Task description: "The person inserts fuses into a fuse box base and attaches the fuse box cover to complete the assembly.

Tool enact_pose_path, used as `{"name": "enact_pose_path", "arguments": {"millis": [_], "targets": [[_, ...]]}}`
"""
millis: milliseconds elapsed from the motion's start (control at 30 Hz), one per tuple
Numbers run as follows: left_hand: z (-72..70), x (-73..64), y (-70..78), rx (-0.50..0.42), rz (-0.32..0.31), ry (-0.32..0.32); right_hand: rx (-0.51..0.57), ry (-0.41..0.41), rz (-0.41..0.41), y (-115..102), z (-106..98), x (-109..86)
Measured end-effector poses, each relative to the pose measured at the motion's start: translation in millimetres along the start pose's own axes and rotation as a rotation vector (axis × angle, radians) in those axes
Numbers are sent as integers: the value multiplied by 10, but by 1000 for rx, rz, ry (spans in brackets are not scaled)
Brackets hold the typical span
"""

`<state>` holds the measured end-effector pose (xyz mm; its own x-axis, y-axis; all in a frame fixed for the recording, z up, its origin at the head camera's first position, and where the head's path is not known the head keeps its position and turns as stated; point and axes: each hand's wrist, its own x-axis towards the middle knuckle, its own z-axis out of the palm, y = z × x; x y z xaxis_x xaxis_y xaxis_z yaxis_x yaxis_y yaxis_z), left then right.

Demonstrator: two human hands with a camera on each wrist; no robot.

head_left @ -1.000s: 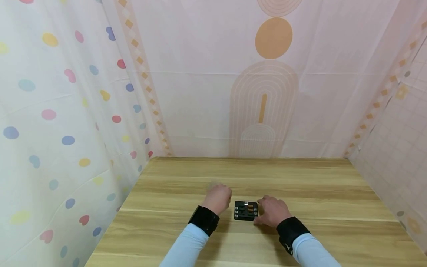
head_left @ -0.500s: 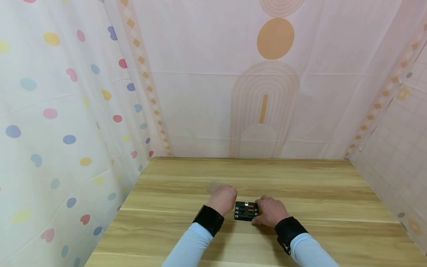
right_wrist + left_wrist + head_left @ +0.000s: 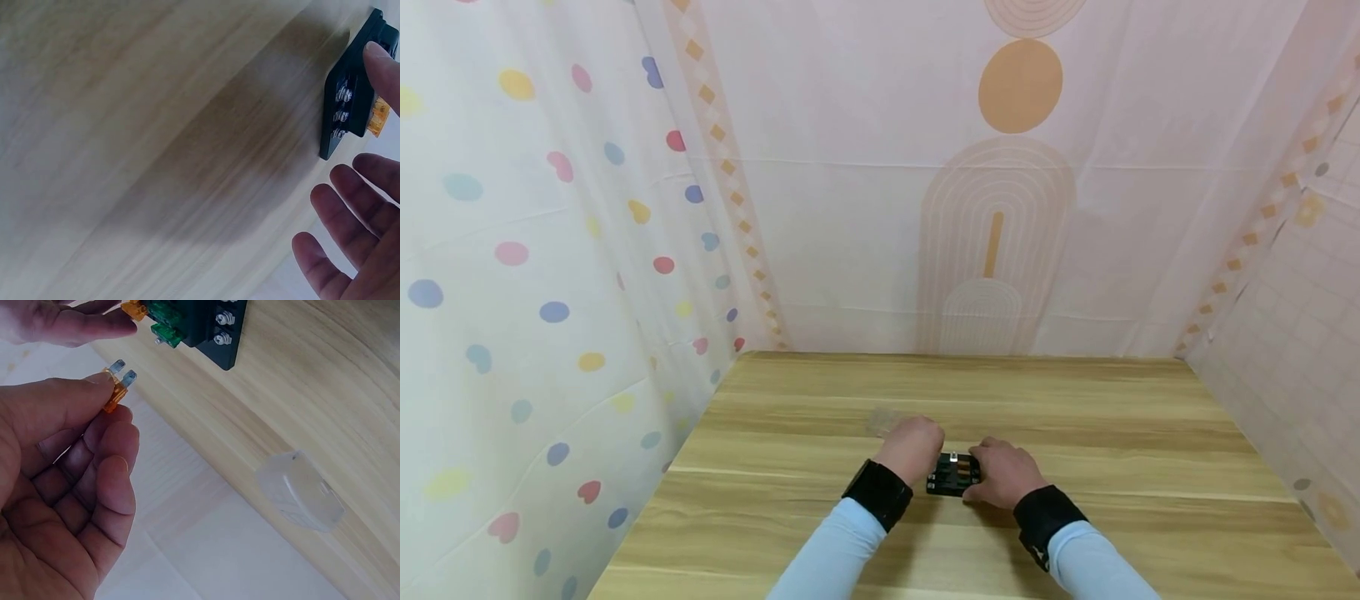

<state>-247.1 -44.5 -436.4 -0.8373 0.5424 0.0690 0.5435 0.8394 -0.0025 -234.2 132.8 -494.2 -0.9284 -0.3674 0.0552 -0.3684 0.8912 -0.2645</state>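
Note:
A black fuse block lies on the wooden table, with green and orange blade fuses in its slots and screw terminals along its side. My left hand pinches an orange blade fuse between thumb and index finger, its two metal prongs sticking out toward the block. In the head view this hand overlaps the block's left edge. My right hand holds the block at its right side, the thumb against it and the other fingers spread, as the right wrist view shows.
A clear plastic cover lies on the table beyond my left hand, near the far edge. Patterned curtains hang behind the table and at both sides.
My left hand has moved right, from beside the fuse block to over its left edge. The right hand has shifted slightly left against the block, and more of the clear cover shows.

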Motion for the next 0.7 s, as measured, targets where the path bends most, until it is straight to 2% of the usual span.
{"name": "enact_pose_path", "arguments": {"millis": [300,467,700], "targets": [[34,17,1,19,40,1,5,15,-44,-14,11,4],[48,28,13,11,27,-28,0,18,-53,-3,42,7],[90,35,20,4,23,-35,-7,30,-60,-26,22,-3]]}}
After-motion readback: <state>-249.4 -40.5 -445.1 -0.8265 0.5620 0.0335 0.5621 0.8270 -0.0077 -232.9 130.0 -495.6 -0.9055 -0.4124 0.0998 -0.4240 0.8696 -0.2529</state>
